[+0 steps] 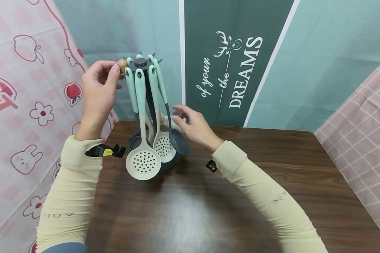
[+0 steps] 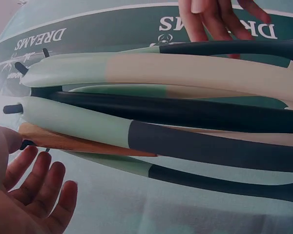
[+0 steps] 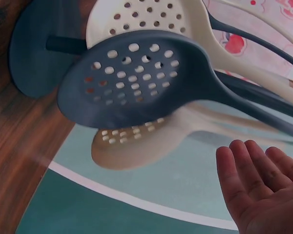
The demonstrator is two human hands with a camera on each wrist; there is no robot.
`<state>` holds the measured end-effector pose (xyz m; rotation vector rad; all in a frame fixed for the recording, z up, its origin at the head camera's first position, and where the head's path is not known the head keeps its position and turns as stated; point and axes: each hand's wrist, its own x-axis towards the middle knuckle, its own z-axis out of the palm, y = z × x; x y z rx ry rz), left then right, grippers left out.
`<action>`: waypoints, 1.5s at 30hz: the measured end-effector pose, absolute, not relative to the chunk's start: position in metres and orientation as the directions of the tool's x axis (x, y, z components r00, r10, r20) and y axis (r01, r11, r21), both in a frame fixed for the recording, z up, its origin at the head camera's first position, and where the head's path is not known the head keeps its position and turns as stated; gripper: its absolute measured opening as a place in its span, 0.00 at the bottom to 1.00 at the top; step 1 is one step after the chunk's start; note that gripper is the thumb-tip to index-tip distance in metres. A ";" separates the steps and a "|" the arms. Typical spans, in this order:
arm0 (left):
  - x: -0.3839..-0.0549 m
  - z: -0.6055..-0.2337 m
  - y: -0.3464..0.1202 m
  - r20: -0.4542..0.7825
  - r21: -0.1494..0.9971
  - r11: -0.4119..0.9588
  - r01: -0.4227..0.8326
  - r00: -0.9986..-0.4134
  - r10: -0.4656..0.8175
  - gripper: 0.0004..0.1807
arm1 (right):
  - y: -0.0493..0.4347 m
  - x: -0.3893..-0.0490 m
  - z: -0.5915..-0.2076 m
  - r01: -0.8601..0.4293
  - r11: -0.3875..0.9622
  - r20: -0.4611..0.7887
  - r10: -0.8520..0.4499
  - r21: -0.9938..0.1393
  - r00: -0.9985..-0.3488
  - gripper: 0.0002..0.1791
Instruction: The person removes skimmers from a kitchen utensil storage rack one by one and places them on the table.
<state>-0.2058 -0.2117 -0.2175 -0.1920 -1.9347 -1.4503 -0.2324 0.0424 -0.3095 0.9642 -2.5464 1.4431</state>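
A dark utensil rack stands on the table, hung round with mint-handled utensils. At its top left, my left hand pinches the end of a wooden handle by a hook, between thumb and index finger. The other left fingers are loosely bent. My right hand is beside the dark slotted skimmer, fingers relaxed and holding nothing. At the front hangs a cream skimmer, with a second cream skimmer behind it. What the wooden handle's lower end carries is hidden.
The brown wooden table extends in front and to the right. A teal printed curtain hangs behind, a pink patterned cloth at left and a checked cloth at right. The rack's round base rests on the table.
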 end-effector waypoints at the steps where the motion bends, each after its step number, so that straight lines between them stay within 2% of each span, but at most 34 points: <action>1: -0.207 -0.218 -0.212 0.611 0.783 0.359 0.508 -0.736 -0.292 0.08 | 0.040 -0.232 -0.311 -0.546 0.367 0.339 -0.495 -0.753 -0.800 0.23; 9: -0.212 -0.220 -0.218 0.609 0.789 0.344 0.509 -0.720 -0.332 0.04 | 0.024 -0.233 -0.320 -0.532 0.360 0.316 -0.510 -0.766 -0.800 0.20; 34: -0.226 -0.222 -0.212 0.608 0.793 0.224 0.567 -0.716 -0.343 0.03 | 0.022 -0.243 -0.323 -0.538 0.367 0.327 -0.500 -0.759 -0.802 0.10; 45: -0.230 -0.231 -0.211 0.577 0.809 0.145 0.569 -0.724 -0.377 0.03 | 0.026 -0.243 -0.322 -0.564 0.398 0.324 -0.526 -0.724 -0.787 0.12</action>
